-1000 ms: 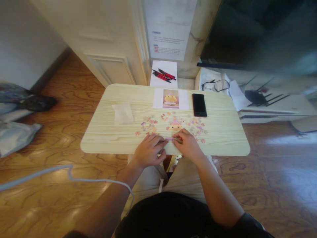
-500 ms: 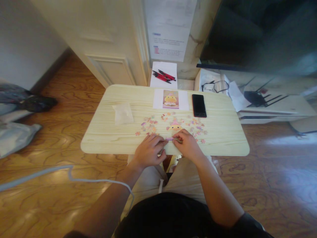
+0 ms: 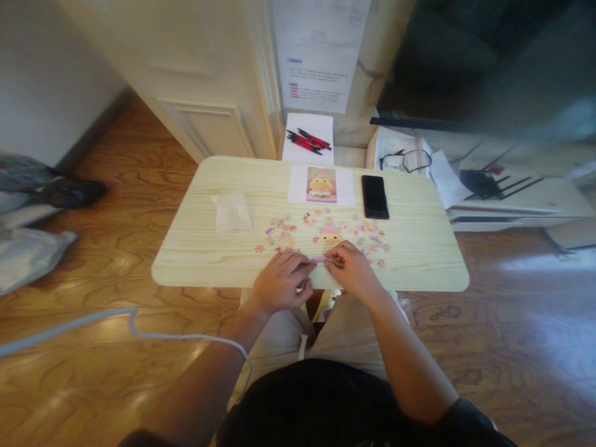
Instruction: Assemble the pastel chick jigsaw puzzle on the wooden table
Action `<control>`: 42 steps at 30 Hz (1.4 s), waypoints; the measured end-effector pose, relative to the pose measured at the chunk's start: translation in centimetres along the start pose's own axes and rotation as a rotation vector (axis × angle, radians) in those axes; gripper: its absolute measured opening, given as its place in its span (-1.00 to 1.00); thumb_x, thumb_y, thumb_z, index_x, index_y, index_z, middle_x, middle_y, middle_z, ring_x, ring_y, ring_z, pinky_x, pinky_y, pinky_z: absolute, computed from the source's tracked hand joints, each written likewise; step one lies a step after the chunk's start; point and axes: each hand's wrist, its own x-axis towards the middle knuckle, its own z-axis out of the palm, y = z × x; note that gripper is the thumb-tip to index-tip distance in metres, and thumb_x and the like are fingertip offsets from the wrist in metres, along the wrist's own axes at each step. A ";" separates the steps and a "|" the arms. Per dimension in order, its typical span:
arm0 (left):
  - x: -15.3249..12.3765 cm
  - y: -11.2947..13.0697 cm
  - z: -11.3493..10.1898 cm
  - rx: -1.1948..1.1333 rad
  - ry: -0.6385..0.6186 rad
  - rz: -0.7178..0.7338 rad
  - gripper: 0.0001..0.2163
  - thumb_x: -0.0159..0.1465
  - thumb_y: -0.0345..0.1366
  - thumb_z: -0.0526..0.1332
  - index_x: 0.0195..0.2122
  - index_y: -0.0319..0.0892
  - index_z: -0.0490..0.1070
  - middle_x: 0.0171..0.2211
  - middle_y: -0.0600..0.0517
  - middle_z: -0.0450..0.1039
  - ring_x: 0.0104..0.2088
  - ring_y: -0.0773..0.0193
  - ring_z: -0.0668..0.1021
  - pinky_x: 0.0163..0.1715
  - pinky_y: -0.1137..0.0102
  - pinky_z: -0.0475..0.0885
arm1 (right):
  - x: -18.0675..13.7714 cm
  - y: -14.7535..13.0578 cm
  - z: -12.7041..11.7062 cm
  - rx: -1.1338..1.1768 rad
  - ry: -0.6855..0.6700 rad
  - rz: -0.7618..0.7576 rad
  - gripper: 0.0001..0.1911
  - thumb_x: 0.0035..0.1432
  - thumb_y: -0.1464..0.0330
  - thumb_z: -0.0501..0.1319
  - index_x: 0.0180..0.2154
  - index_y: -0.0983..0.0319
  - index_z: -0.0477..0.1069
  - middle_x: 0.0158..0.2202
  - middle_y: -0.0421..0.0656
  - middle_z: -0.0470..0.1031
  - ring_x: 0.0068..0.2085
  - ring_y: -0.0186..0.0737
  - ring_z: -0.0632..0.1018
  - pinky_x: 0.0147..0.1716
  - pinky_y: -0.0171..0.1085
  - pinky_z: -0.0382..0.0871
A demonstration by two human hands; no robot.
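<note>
Mod. light, hazy. Bluish-white glare on floor (image 3: 544,347) at 4 o'clock, warm glints at 8. Screen (image 3: 484,62) at 2 v. dark w/ greyish sheen. Wall sheet (image 3: 319,68) at 12 blurry. Wide-angle stretch nr edges.

Around the middle of 1 table (image 3: 414,251): 1 printed picture (image 3: 321,185) at 12 o'clock, 1 phone (image 3: 375,197) at 2, 2 hands (1 left hand (image 3: 282,282), 1 right hand (image 3: 352,272)) at 6, 1 packet (image 3: 232,212) at 9. Puzzle pieces (image 3: 259,249): too crowded to count.
</note>
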 end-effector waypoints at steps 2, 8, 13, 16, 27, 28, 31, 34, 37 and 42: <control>0.0 0.0 0.1 0.003 -0.001 0.011 -0.66 0.31 -0.26 0.23 0.09 -0.14 0.56 -0.08 -0.12 0.53 -0.06 0.02 0.51 0.00 0.05 0.46 | 0.0 0.0 0.0 0.001 0.000 -0.002 -0.84 0.23 0.48 0.33 -0.16 0.15 0.56 -0.15 -0.15 0.51 -0.14 -0.20 0.57 -0.12 -0.20 0.49; -0.2 -0.3 0.3 0.009 0.016 0.026 -0.68 0.31 -0.27 0.23 0.07 -0.12 0.56 -0.08 -0.12 0.54 -0.07 0.03 0.53 -0.04 0.07 0.46 | -0.1 -0.2 -0.1 0.018 0.005 0.006 -0.87 0.24 0.45 0.32 -0.17 0.15 0.56 -0.16 -0.15 0.51 -0.15 -0.21 0.58 -0.15 -0.23 0.51; -0.3 -0.1 0.3 -0.024 0.028 0.010 -0.66 0.29 -0.27 0.25 0.09 -0.12 0.56 -0.05 -0.12 0.56 -0.03 0.02 0.55 0.00 0.07 0.47 | -0.2 -0.3 -0.1 0.041 0.002 0.011 -0.89 0.24 0.43 0.32 -0.18 0.16 0.56 -0.15 -0.14 0.50 -0.17 -0.22 0.58 -0.19 -0.25 0.54; -0.2 -0.1 -0.2 -0.089 0.096 -0.043 -0.68 0.29 -0.28 0.27 0.07 -0.09 0.56 -0.03 -0.09 0.57 -0.02 0.06 0.56 0.04 0.09 0.47 | -0.2 -0.2 0.0 0.037 0.003 0.011 -0.91 0.25 0.40 0.33 -0.18 0.15 0.57 -0.15 -0.14 0.51 -0.18 -0.21 0.58 -0.19 -0.23 0.54; 1.7 -6.5 -3.8 0.254 0.145 -0.638 -0.67 0.39 -0.07 0.17 -0.04 -0.17 0.59 -0.10 -0.18 0.56 -0.07 -0.07 0.56 0.04 0.08 0.44 | -0.2 -0.4 -0.8 0.112 0.050 0.032 -0.91 0.30 0.29 0.33 -0.23 0.16 0.59 -0.19 -0.14 0.54 -0.23 -0.22 0.55 -0.21 -0.23 0.43; 1.8 -6.8 -4.0 0.274 0.110 -0.652 -0.65 0.39 -0.05 0.17 -0.04 -0.18 0.60 -0.10 -0.19 0.55 -0.08 -0.08 0.56 0.02 0.07 0.44 | -0.2 -0.4 -0.9 0.132 0.059 0.037 -0.91 0.29 0.29 0.33 -0.23 0.16 0.59 -0.20 -0.14 0.54 -0.23 -0.22 0.55 -0.22 -0.23 0.43; 2.2 -7.2 -4.4 0.320 0.034 -0.680 -0.64 0.37 -0.04 0.16 -0.08 -0.16 0.63 -0.14 -0.20 0.56 -0.11 -0.07 0.57 -0.05 0.09 0.46 | -0.1 -0.1 -1.1 0.202 0.085 0.051 -0.90 0.28 0.28 0.33 -0.22 0.16 0.59 -0.21 -0.15 0.56 -0.23 -0.22 0.54 -0.20 -0.23 0.42; 2.8 -7.5 -4.7 0.326 -0.021 -0.705 -0.67 0.35 -0.07 0.17 -0.16 -0.14 0.66 -0.18 -0.19 0.59 -0.15 -0.07 0.58 -0.14 0.12 0.48 | -0.1 0.2 -1.2 0.247 0.093 0.072 -0.86 0.28 0.24 0.33 -0.22 0.16 0.60 -0.22 -0.17 0.58 -0.26 -0.24 0.52 -0.21 -0.23 0.41; 3.5 -8.1 -4.8 0.290 -0.059 -0.720 -0.73 0.30 -0.15 0.19 -0.22 -0.15 0.66 -0.20 -0.19 0.61 -0.18 -0.05 0.60 -0.16 0.14 0.50 | -0.1 0.2 -1.2 0.261 0.092 0.094 -0.85 0.27 0.22 0.33 -0.22 0.15 0.60 -0.23 -0.16 0.58 -0.27 -0.23 0.52 -0.23 -0.23 0.42; 3.9 -8.8 -4.7 0.226 -0.090 -0.741 -0.76 0.28 -0.18 0.20 -0.24 -0.14 0.64 -0.22 -0.16 0.65 -0.20 -0.03 0.63 -0.16 0.17 0.51 | -0.1 0.2 -1.2 0.285 0.097 0.097 -0.84 0.26 0.22 0.33 -0.21 0.15 0.60 -0.22 -0.17 0.58 -0.28 -0.25 0.52 -0.22 -0.23 0.43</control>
